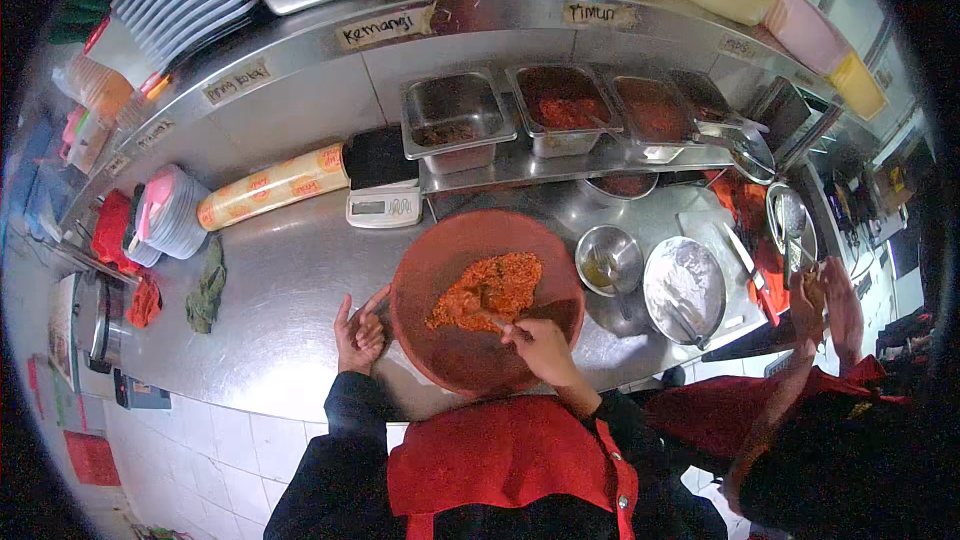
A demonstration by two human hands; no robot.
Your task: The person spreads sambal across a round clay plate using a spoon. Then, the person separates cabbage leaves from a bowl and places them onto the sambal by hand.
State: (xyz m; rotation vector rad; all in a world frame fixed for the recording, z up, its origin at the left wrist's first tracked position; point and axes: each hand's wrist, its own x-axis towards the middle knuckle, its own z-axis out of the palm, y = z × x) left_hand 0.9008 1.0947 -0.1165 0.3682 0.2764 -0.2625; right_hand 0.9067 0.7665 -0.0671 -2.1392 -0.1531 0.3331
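Note:
A wide reddish-brown bowl (pixel 427 277) stands before me on the steel counter, with coarse orange-red chili paste (pixel 502 285) spread over its middle. My right hand (pixel 541 349) reaches in from the lower right and grips the handle of a spoon (pixel 493 319); its tip is in the paste and hard to make out. On the bowl's left side is my left hand (pixel 361 335), palm turned up and holding nothing. Its thumb is apart, some fingers curl, and the index finger reaches to the bowl's rim.
Right of the bowl are a small metal bowl (pixel 609 261), a flour-dusted round dish (pixel 684 289) and a knife (pixel 750 270). A co-worker's hands (pixel 825 307) are beyond. Behind stand a kitchen scale (pixel 384 204) and steel food pans (pixel 459 120). A green cloth (pixel 208 289) lies left.

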